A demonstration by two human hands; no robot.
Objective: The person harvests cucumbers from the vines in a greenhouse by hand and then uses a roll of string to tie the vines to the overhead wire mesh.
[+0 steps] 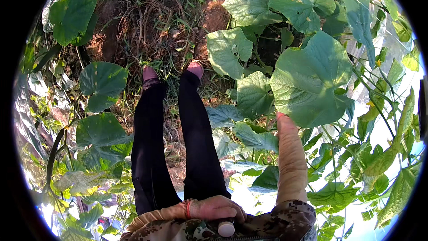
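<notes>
My left hand (217, 207), in a pale pinkish glove with a red cuff, lies across my waist with its fingers bent downward. A pale round end (226, 228) of some object shows just below it. Whether the hand holds that object cannot be told. My right arm, in a tan sleeve (291, 160), reaches forward into the vines. A broad cucumber-like leaf (311, 80) covers my right hand, so the hand is out of view; only a reddish edge (281, 115) shows at the wrist. Smaller leaves (255, 93) stand close to the left of that wrist.
My legs in black trousers (200, 140) stand on a soil path with grass and dry stalks (143, 23). Climbing vines (378, 100) with small yellow flowers (378, 63) rise on the right. More leaves (103, 83) and a thick stem (53, 154) line the left.
</notes>
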